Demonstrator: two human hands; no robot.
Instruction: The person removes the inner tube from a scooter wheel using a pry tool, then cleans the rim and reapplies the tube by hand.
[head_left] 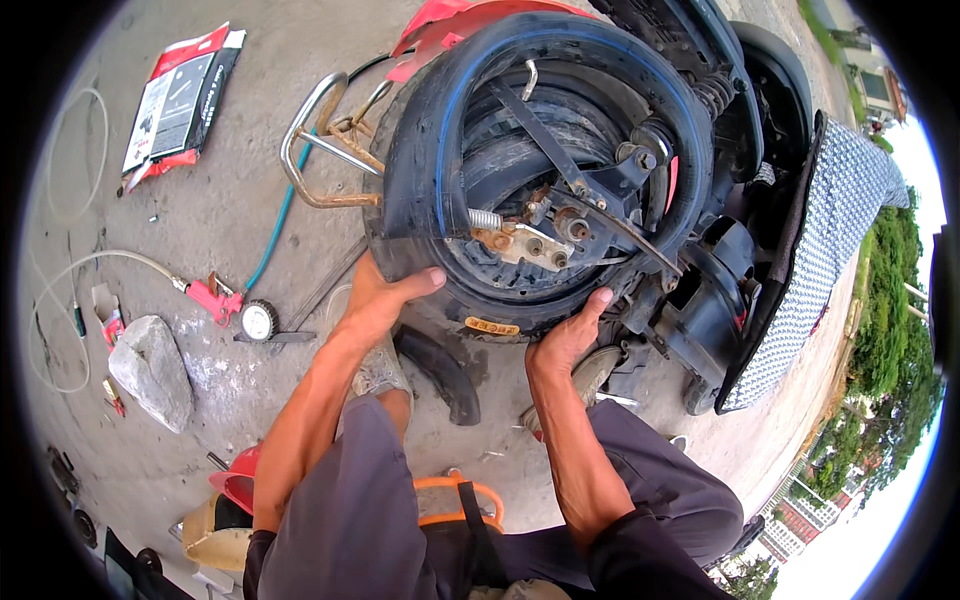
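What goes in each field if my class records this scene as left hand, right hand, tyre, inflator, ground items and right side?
Left hand: grips the tyre at its lower left, thumb in front, other fingers mostly hidden
Right hand: at the tyre's lower right, thumb raised
Tyre: black, with a small orange-yellow label
Inflator: pinkish red, on the ground beside a round gauge
Ground items: grey rock, red-and-black package
Right side: silvery textured seat

The tyre (540, 318) hides left hand (385, 300) and right hand (564, 340) (only partly, fingers mostly).
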